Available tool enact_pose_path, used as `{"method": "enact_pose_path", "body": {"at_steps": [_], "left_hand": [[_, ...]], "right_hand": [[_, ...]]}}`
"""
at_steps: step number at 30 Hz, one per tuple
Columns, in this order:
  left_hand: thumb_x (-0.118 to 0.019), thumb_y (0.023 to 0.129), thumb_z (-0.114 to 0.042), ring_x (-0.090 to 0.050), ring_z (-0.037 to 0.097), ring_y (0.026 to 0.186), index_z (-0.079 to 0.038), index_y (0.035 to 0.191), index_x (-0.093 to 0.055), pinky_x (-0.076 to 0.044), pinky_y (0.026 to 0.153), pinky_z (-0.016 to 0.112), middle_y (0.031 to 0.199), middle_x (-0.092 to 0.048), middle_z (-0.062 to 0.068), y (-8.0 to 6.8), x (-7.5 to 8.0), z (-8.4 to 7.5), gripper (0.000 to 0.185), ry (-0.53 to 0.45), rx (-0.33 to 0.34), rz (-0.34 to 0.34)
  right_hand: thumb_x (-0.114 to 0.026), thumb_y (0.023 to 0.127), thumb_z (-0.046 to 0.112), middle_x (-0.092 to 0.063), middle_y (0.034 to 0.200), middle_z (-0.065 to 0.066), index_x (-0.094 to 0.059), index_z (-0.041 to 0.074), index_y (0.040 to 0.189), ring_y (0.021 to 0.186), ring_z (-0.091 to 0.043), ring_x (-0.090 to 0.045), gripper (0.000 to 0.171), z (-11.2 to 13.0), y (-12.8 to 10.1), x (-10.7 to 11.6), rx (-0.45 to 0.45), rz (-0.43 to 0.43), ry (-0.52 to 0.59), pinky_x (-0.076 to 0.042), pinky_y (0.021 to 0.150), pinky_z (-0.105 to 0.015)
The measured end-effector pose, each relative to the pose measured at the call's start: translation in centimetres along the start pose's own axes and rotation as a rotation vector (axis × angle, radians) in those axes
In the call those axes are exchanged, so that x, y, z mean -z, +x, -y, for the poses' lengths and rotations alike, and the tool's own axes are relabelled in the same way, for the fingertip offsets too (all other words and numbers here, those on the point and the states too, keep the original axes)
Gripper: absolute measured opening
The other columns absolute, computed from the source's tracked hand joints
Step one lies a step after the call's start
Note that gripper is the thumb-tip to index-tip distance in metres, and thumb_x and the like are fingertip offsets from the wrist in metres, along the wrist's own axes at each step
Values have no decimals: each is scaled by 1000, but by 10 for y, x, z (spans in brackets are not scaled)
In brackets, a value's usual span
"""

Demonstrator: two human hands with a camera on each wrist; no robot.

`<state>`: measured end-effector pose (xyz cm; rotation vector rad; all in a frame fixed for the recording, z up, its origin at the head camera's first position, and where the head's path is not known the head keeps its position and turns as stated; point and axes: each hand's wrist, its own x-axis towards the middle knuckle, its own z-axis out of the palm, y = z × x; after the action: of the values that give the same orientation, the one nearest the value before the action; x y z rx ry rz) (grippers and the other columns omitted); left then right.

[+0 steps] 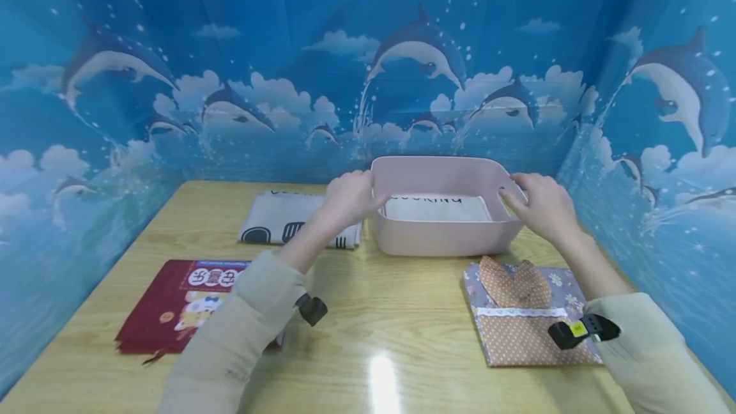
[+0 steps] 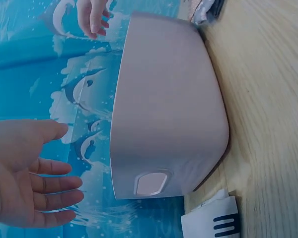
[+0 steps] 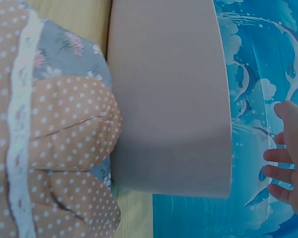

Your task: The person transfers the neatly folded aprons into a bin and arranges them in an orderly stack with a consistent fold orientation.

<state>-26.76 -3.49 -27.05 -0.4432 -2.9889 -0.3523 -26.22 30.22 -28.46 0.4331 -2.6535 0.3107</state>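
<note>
The pink basin [image 1: 448, 235], holding a folded white cloth [image 1: 437, 208] lettered "COOKING", is being flanked by the left hand [image 1: 347, 200] and right hand [image 1: 543, 206], fingers relaxed, gripping nothing.

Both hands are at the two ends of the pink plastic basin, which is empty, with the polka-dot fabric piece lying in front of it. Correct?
Not quite. The pink plastic basin is not empty: the head view shows a folded white cloth with black lettering lying inside it. The rest holds: the left hand and right hand are at its two ends, and the polka-dot fabric piece lies in front of it.
</note>
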Motion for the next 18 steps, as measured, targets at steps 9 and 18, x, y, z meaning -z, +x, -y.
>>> {"method": "enact_pose_path", "body": {"at_steps": [9,18], "left_hand": [[-55,88,-49,-50,17,75,-8,104,-60,-45,63,29,86,-55,2,-19,-6,-6,44,137,-145,-52],[-61,85,-44,-52,20,78,-5,102,-60,-46,68,31,87,-58,6,-32,-20,-14,43,201,-326,-203]], "right_hand": [[-57,91,33,-55,115,-27,-55,-3,120,105,-45,-48,46,-2,-23,0,11,-39,-116,-37,78,-59],[-66,84,32,-52,118,-24,-55,1,121,104,-45,-46,49,-8,-46,-4,65,-61,-194,-37,75,-59]]}}
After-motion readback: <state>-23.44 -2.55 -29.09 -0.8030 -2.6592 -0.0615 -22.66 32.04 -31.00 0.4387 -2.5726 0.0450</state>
